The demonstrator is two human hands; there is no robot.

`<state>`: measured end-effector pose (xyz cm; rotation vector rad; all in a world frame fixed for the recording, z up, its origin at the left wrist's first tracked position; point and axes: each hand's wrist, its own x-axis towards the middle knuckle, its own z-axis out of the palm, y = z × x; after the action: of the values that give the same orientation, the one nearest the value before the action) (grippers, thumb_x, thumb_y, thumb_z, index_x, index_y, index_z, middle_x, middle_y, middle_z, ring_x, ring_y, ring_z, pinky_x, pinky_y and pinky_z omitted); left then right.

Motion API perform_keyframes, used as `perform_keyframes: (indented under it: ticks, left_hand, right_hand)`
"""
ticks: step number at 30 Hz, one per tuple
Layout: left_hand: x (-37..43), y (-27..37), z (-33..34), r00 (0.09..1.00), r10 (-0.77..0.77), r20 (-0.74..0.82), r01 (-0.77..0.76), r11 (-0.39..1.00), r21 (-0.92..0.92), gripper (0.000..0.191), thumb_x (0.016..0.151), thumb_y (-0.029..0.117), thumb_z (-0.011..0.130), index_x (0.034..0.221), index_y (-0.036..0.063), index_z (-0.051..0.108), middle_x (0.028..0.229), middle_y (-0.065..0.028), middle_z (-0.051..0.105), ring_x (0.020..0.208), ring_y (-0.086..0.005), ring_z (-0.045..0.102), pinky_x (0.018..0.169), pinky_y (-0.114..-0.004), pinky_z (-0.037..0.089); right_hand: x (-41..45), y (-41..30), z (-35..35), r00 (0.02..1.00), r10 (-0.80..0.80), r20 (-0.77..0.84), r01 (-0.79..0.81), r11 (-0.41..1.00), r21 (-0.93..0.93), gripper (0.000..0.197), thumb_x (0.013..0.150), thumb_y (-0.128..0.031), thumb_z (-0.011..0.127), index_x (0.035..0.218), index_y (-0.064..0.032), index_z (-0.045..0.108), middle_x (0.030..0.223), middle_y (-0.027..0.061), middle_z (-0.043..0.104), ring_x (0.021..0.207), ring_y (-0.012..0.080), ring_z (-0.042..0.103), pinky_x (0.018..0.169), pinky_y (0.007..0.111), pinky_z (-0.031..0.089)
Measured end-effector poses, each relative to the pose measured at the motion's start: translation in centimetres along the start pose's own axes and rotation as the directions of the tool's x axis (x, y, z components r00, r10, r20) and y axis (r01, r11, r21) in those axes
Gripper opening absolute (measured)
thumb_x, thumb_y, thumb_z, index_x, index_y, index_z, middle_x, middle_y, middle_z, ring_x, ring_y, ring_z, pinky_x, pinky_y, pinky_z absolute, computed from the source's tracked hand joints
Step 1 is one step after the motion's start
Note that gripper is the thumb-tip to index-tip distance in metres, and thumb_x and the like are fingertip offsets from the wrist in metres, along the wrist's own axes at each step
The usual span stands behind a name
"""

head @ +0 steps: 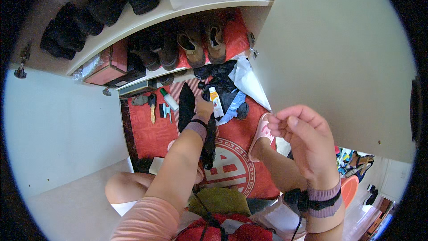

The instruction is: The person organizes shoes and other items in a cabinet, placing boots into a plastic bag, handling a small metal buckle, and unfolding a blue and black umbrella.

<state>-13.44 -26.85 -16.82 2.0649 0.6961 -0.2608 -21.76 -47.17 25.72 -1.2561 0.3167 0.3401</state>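
My left hand (203, 107) reaches down to a tall black boot (210, 137) lying on the red mat; its fingers are partly hidden, so its hold is unclear. Another long black boot (186, 105) lies just to its left. Beside the hand, on the right, a white and orange bottle (215, 102) rests on dark cloths. My right hand (306, 134) is raised at the right with fingers loosely curled and nothing in it. On the mat at the left lie a wooden-handled brush (152, 107), a green-capped bottle (169, 99) and a light blue brush (166, 112).
Cabinet doors stand open at the left (63, 124) and right (327, 57). Shelves ahead hold brown shoes (216, 48), black shoes (107, 5) and a pink box (107, 65). A white bag (249, 80) lies by the right door. My foot in a pink slipper (261, 132) is on the mat.
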Motion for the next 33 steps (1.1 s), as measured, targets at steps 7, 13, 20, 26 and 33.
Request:
perform_keyframes:
  ticks: [7, 13, 20, 26, 33]
  left_hand:
    - [8.9, -1.1, -3.3, 0.981, 0.192, 0.015, -0.193, 0.972, 0.135, 0.054, 0.076, 0.016, 0.06, 0.127, 0.0056, 0.048, 0.132, -0.0278, 0.041, 0.121, -0.0417, 0.042, 0.102, -0.04, 0.037]
    - [13.3, -2.2, -1.6, 0.839, 0.42, 0.347, -0.54, 0.724, 0.43, 0.038, 0.092, 0.024, 0.039, 0.114, -0.0002, 0.057, 0.119, -0.0234, 0.055, 0.122, -0.0368, 0.041, 0.106, -0.041, 0.027]
    - [12.7, -2.8, -2.0, 0.826, -0.003, 0.564, -0.481, 0.516, 0.709, 0.038, 0.089, 0.022, 0.039, 0.114, 0.0049, 0.061, 0.125, -0.0189, 0.054, 0.12, -0.0329, 0.047, 0.103, -0.046, 0.028]
    - [4.5, 3.6, 0.2, 0.951, 0.13, 0.281, -0.284, 0.726, 0.626, 0.035, 0.079, 0.02, 0.052, 0.108, 0.004, 0.061, 0.121, -0.0197, 0.054, 0.115, -0.036, 0.049, 0.095, -0.042, 0.039]
    - [1.9, 9.5, 0.6, 0.72, 0.693, 0.024, -0.646, 0.657, 0.388, 0.027, 0.077, 0.014, 0.053, 0.102, 0.0047, 0.059, 0.105, -0.016, 0.059, 0.103, -0.0334, 0.054, 0.087, -0.041, 0.044]
  right_hand:
    - [-0.1, 0.1, -0.1, 0.999, 0.018, 0.026, -0.02, 0.996, 0.09, 0.017, 0.09, -0.008, 0.051, 0.099, 0.0045, 0.06, 0.095, 0.0129, 0.065, 0.087, 0.017, 0.062, 0.081, 0.03, 0.049]
    - [-0.4, 0.1, -1.1, 0.999, 0.03, 0.042, -0.035, 0.992, 0.122, 0.018, 0.089, -0.008, 0.053, 0.099, 0.0053, 0.06, 0.096, 0.0144, 0.065, 0.089, 0.0193, 0.062, 0.084, 0.032, 0.048]
    - [-0.5, -0.2, -2.1, 1.0, 0.019, 0.015, -0.02, 0.997, 0.07, 0.019, 0.09, -0.01, 0.053, 0.1, 0.0053, 0.059, 0.097, 0.0144, 0.065, 0.09, 0.0194, 0.062, 0.085, 0.032, 0.048]
    - [-0.5, 0.3, -3.1, 1.0, -0.003, -0.01, 0.004, 0.997, 0.083, 0.019, 0.09, -0.011, 0.054, 0.099, 0.0052, 0.059, 0.096, 0.0138, 0.065, 0.09, 0.0188, 0.061, 0.084, 0.032, 0.048]
    - [-1.3, -0.1, -2.6, 0.999, -0.009, 0.044, 0.004, 0.992, 0.124, 0.019, 0.091, -0.011, 0.053, 0.099, 0.0055, 0.059, 0.095, 0.0142, 0.065, 0.089, 0.0187, 0.061, 0.084, 0.032, 0.048]
